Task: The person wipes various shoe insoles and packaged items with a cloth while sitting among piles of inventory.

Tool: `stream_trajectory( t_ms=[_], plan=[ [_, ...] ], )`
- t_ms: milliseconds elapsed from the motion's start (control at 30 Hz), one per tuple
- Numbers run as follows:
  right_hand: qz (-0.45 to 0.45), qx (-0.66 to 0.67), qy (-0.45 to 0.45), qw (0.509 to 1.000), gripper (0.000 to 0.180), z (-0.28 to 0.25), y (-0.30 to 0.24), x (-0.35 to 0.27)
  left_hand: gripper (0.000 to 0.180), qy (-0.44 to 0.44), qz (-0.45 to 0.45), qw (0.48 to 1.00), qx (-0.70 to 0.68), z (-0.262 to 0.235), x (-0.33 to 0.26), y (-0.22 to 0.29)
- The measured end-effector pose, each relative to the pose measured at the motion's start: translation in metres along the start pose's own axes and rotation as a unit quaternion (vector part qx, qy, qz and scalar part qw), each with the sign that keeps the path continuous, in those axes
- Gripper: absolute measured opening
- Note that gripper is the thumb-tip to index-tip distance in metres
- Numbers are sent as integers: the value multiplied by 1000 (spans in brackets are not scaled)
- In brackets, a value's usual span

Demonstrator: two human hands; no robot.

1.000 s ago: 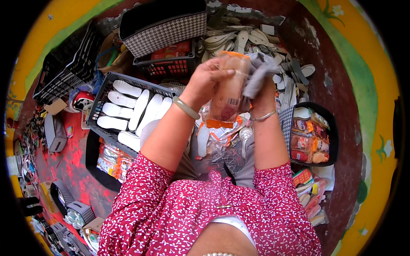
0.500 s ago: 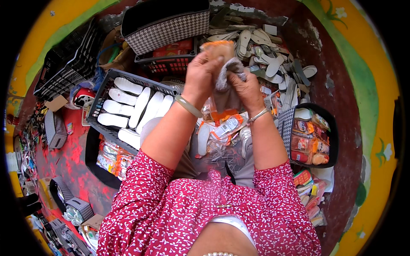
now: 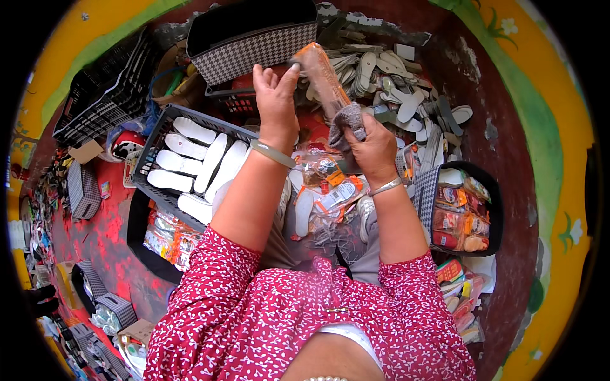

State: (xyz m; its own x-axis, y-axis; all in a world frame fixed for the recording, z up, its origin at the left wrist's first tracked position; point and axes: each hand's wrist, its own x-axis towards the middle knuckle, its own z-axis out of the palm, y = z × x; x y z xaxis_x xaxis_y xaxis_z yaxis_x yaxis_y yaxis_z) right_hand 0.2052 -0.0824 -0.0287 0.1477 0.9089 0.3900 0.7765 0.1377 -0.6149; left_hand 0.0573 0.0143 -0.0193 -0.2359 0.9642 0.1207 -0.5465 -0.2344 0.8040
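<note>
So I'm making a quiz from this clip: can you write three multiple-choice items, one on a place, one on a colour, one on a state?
1. Where is the crate of white insoles?
A. To the person's left
B. To the person's right
C. Behind the houndstooth bin

2. What colour is the cloth?
A. Yellow
B. Grey
C. Green

3. How does the left hand meet the clear-wrapped orange pack?
A. Fist closed around it
B. Fingers spread, thumb at its upper end
C. Well away from it

Answers:
1 A: it lies left of the left forearm.
2 B: the cloth in the right hand is grey.
3 B: the fingers are splayed and the thumb touches the pack's top.
</note>
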Motion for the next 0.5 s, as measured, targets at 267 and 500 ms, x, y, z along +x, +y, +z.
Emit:
stream_trajectory(
  t_ms=[267, 500],
  plan=[
    [-217, -298, 111, 923, 52, 9, -17, -5, 32, -164, -101, 973, -130, 12, -22, -19],
    [-88, 152, 23, 984, 28, -23, -3, 7, 35, -113, -164, 950, -241, 0, 1, -6]
  ],
)
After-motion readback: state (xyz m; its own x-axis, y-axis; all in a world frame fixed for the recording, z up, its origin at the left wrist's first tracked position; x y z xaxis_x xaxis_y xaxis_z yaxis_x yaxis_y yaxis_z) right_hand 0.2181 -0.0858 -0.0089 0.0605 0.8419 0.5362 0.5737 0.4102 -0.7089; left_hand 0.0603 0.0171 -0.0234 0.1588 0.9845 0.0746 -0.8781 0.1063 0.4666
